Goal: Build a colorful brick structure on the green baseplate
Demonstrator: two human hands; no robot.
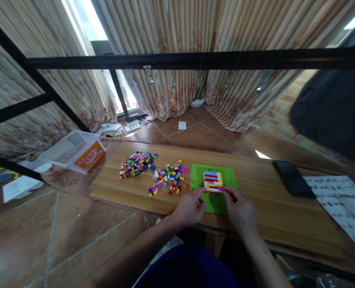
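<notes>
A small structure of toy bricks (pixel 212 180), in red, white, blue and yellow rows, stands on the green baseplate (pixel 230 174). My left hand (pixel 190 209) is curled at its near left corner, fingertips steadying the structure. At the near right corner, my right hand (pixel 240 208) pinches a magenta brick (pixel 221 188) against the structure's edge. The fingers partly hide that brick, so I cannot tell whether it is pressed down. Left of the baseplate lie a loose spread of bricks (pixel 172 174) and a denser pile of mixed bricks (pixel 137 163).
The wooden board (pixel 261 188) carries a black phone (pixel 293 179) on the right, beside a printed sheet (pixel 339 204). A clear plastic bin (pixel 72 150) with an orange label stands at the left. A black metal bar (pixel 177 61) crosses in front of the curtains (pixel 171 32).
</notes>
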